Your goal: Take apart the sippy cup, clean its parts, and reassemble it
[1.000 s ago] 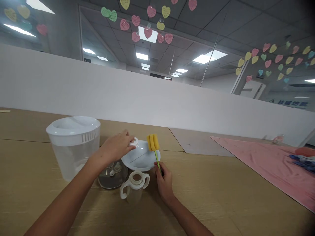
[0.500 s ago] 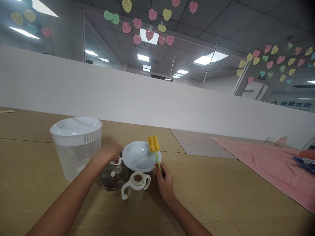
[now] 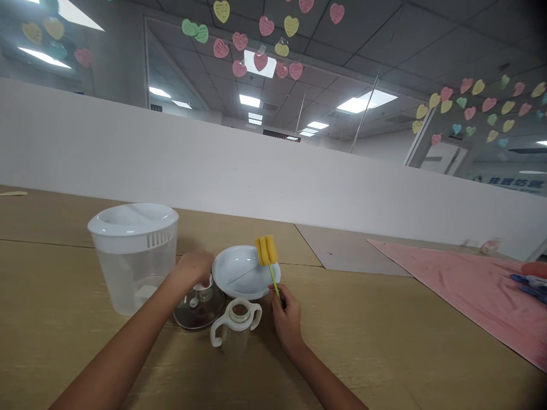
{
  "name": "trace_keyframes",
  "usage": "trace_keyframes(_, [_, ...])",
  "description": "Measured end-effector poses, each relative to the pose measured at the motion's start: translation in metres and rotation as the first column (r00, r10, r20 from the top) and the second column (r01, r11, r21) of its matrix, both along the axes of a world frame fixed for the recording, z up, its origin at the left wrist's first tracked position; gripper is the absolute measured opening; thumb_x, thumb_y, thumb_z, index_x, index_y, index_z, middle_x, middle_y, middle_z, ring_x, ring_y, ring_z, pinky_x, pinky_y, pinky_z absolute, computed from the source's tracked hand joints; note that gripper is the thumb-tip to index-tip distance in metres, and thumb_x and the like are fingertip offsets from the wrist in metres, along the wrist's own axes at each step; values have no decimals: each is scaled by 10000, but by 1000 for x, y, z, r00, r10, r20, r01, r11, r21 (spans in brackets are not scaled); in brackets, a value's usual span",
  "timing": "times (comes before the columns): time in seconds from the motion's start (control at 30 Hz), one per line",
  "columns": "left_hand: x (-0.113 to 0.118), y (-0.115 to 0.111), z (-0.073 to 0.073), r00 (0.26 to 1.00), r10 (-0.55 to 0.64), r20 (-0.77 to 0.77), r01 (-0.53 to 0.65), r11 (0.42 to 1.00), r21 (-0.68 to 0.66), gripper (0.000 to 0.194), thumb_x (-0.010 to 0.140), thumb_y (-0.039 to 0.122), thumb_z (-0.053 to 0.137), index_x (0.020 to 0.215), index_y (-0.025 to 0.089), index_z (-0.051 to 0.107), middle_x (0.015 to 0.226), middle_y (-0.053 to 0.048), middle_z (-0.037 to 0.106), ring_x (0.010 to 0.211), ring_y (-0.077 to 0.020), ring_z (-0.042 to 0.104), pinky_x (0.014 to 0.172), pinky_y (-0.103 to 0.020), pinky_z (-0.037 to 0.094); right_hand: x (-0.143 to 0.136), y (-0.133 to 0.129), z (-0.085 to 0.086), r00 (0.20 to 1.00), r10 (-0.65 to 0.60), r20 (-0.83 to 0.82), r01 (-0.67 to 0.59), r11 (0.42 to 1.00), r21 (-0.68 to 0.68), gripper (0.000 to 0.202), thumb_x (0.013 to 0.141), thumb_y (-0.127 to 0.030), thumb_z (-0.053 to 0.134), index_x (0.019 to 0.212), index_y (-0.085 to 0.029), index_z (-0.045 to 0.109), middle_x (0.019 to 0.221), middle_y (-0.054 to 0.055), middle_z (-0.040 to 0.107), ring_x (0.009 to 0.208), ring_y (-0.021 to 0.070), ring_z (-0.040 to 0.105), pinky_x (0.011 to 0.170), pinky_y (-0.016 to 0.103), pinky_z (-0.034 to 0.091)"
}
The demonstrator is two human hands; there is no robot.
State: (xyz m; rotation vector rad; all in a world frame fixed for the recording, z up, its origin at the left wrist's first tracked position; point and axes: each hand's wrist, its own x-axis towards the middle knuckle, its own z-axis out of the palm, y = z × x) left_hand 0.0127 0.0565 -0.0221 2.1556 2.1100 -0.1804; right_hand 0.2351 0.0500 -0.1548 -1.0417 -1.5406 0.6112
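My right hand [image 3: 287, 319] is closed around the thin green handle of a yellow sponge brush [image 3: 266, 250], its head up in front of the white bowl [image 3: 245, 287]. Above a dark see-through lid [image 3: 194, 319], my left hand [image 3: 196, 266] bends its fingers downward; they are blurred and partly hidden. At its fingertips a small white and clear round piece [image 3: 204, 291] shows, its kind unclear. Between my forearms a clear baby bottle [image 3: 236, 336] with a white two-handled collar stands upright, its mouth uncovered.
Left of my hands stands a tall clear tub [image 3: 115, 273] with a white lid [image 3: 133, 219]. A pink cloth [image 3: 470, 285] covers the right side of the table [image 3: 363, 341], with blue-handled items [image 3: 530, 285] at its edge. A white partition [image 3: 256, 176] runs along the back.
My left hand has shifted slightly right and down over the small white round piece, covering more of it. The right hand and brush stay almost where they were.
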Motion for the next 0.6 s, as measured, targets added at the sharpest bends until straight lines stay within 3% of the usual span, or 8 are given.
trace_keyframes(0.33, [8,5,-11,999,-34,20,34,999,10,204,595,142,625,784,141,701,851,-160,707,764,-270,668,663,-319,509,-1,-2,3,1000,-4,29,3,1000,20,316,843,-412,454,864,-135,604,658,-2,529,584,119,443,537,211,356])
trace_keyframes(0.6, [7,14,-26,1000,-21,9,21,1000,-6,385,548,187,695,927,123,685,1039,-217,656,922,-337,633,713,-380,512,-1,-1,2,1000,-7,30,6,999,38,301,846,-391,450,859,-133,604,667,3,530,583,114,435,529,207,354])
